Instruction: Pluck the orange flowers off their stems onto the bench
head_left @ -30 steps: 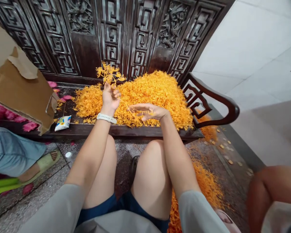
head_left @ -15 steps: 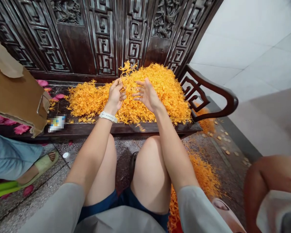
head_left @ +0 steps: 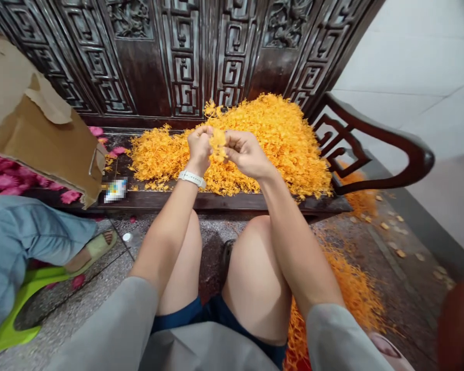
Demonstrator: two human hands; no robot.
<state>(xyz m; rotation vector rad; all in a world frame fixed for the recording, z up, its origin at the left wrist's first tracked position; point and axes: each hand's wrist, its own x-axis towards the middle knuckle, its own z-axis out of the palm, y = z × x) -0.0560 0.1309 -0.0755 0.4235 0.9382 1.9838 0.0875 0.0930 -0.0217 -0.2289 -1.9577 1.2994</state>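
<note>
My left hand (head_left: pixel 199 149), with a white band on its wrist, is closed in a pinch over the heap of yellow artificial-looking flower pieces (head_left: pixel 278 134). A spidery yellow tuft (head_left: pixel 212 109) sticks up just beyond its fingertips. My right hand (head_left: pixel 248 154) faces it with thumb and fingers pinched together. Between the two hands is a yellow flower piece (head_left: pixel 218 140), gripped from both sides and blurred. The fingers partly hide where each hand holds it. The heap lies on a dark wooden bench (head_left: pixel 232 202).
A torn cardboard box (head_left: pixel 62 139) stands on the bench at left, near pink flowers (head_left: pixel 7 175) and a small packet (head_left: pixel 116 190). The carved armrest (head_left: pixel 394 149) bounds the right. Orange strands (head_left: pixel 351 278) cover the floor. Another person's jeans-clad leg (head_left: pixel 34 237) and a green stool (head_left: pixel 19 314) are at left.
My right hand, open with fingers spread before, has closed on the yellow flower piece beside my left hand. A falling piece near the bench edge is gone. The view has shifted left.
</note>
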